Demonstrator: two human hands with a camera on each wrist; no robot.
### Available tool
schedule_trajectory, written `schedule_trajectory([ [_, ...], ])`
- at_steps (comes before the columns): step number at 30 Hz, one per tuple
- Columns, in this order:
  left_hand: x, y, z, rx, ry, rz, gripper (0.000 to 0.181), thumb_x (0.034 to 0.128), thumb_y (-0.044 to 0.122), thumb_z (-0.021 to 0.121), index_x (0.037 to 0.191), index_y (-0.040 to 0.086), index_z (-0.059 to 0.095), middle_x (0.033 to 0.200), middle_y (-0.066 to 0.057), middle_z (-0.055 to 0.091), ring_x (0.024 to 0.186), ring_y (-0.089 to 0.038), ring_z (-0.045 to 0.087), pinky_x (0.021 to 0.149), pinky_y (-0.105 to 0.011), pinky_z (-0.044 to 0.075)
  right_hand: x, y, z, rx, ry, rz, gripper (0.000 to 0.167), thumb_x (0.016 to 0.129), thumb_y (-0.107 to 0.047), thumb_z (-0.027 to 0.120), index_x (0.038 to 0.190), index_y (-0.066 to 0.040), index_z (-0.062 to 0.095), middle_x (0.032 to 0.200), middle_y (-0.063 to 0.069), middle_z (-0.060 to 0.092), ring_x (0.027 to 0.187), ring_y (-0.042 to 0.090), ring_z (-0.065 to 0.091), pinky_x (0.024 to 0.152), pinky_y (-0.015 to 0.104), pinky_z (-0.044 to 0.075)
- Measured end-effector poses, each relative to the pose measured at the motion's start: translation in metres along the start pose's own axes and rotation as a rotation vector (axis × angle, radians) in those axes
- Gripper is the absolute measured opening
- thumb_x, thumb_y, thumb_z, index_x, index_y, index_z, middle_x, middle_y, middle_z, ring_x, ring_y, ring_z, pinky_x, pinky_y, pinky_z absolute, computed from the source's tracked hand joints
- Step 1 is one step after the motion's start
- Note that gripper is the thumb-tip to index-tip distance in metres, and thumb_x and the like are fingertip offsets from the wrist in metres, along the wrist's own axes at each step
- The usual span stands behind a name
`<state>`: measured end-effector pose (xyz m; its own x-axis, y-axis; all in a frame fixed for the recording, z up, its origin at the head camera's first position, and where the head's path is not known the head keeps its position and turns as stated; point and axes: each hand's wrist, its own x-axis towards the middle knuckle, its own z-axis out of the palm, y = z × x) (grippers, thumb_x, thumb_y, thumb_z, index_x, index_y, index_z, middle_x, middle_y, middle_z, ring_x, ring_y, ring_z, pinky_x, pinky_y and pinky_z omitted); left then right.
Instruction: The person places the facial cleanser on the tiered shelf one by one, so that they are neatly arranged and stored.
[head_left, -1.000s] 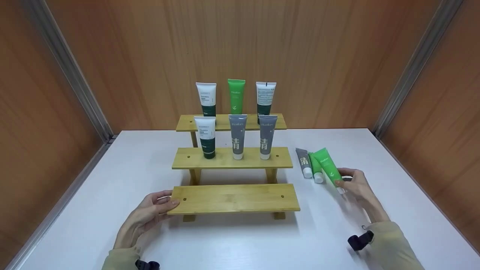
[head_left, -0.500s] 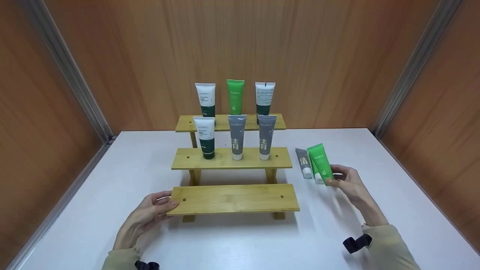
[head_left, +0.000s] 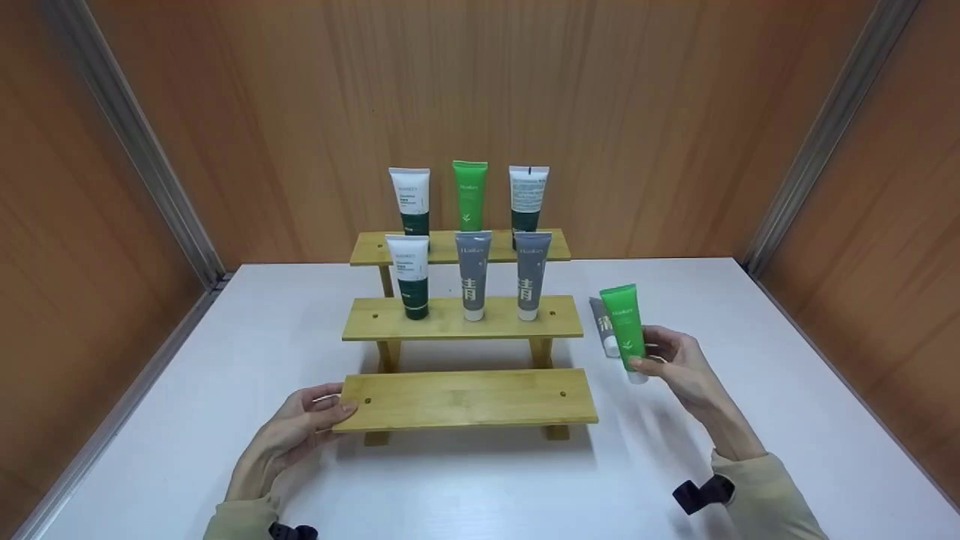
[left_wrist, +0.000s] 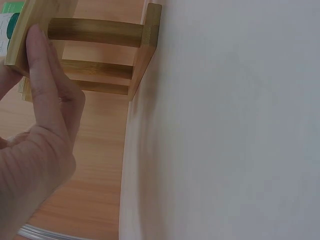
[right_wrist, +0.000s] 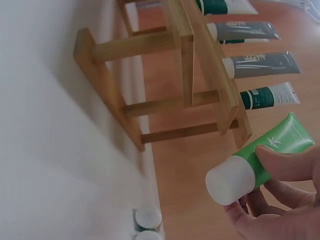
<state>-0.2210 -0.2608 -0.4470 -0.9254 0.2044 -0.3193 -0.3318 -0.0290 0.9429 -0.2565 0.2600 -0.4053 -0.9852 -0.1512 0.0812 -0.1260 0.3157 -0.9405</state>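
My right hand (head_left: 686,375) holds a green squeeze tube (head_left: 622,319) by its lower part, thumb on the front. The tube stands nearly upright, white cap down, right of a three-tier wooden display stand (head_left: 472,397). In the right wrist view its white cap (right_wrist: 231,180) points toward the camera. My left hand (head_left: 292,431) grips the left end of the lowest shelf, with the thumb on top and fingers beneath. On the middle shelf stand a white-and-dark-green tube (head_left: 409,274) and two grey tubes (head_left: 473,274). The top shelf bears two white-and-dark-green tubes and a green tube (head_left: 470,191).
A grey tube (head_left: 601,322) lies on the white table (head_left: 465,495), partly hidden behind the held tube. In the right wrist view two white caps (right_wrist: 148,218) show low on the table. Wood-grain panels (head_left: 480,90) enclose the back and sides.
My right hand has moved left with the green tube, turning it from a slant to nearly upright. It now covers the green tube lying behind it. My left hand stays on the shelf end.
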Motion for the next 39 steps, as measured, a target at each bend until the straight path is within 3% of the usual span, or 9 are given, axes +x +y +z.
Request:
schedule_trajectory([
  [13,0.0,0.001,-0.002,0.009,-0.053,0.009,0.08,0.094,0.013,0.071,0.151,-0.012,0.021,0.112,-0.002,0.063,0.097,-0.01,0.069,0.086,-0.023,0.06,-0.004,-0.023,0.034,0.091,-0.023,-0.03,0.054,0.087,0.001,0.073,0.136,0.01,0.051,0.122,0.01,0.064,0.111,0.013,0.06,0.092,0.02,0.054],
  [20,0.0,0.001,-0.001,0.023,-0.04,0.004,0.079,0.0933,0.013,0.072,0.151,-0.011,0.023,0.112,-0.002,0.062,0.096,-0.01,0.069,0.086,-0.023,0.06,-0.004,-0.034,0.054,0.105,-0.038,-0.054,0.052,0.085,0.0,0.075,0.132,0.009,0.054,0.121,0.012,0.065,0.112,0.018,0.06,0.095,0.021,0.053],
  [32,0.001,0.001,-0.003,0.015,-0.068,0.006,0.081,0.0946,0.013,0.07,0.153,-0.012,0.02,0.11,-0.002,0.065,0.097,-0.011,0.07,0.089,-0.026,0.061,0.004,-0.049,0.092,0.145,-0.107,-0.135,0.049,0.08,-0.001,0.079,0.126,0.007,0.062,0.117,0.009,0.068,0.109,0.018,0.063,0.106,0.039,0.051],
  [39,0.001,0.001,-0.003,0.014,-0.074,-0.001,0.081,0.0951,0.014,0.07,0.154,-0.011,0.019,0.11,-0.002,0.067,0.097,-0.011,0.07,0.09,-0.025,0.061,0.008,-0.056,0.113,0.159,-0.127,-0.148,0.048,0.079,-0.003,0.081,0.123,0.004,0.065,0.115,0.012,0.071,0.108,0.019,0.065,0.109,0.04,0.049],
])
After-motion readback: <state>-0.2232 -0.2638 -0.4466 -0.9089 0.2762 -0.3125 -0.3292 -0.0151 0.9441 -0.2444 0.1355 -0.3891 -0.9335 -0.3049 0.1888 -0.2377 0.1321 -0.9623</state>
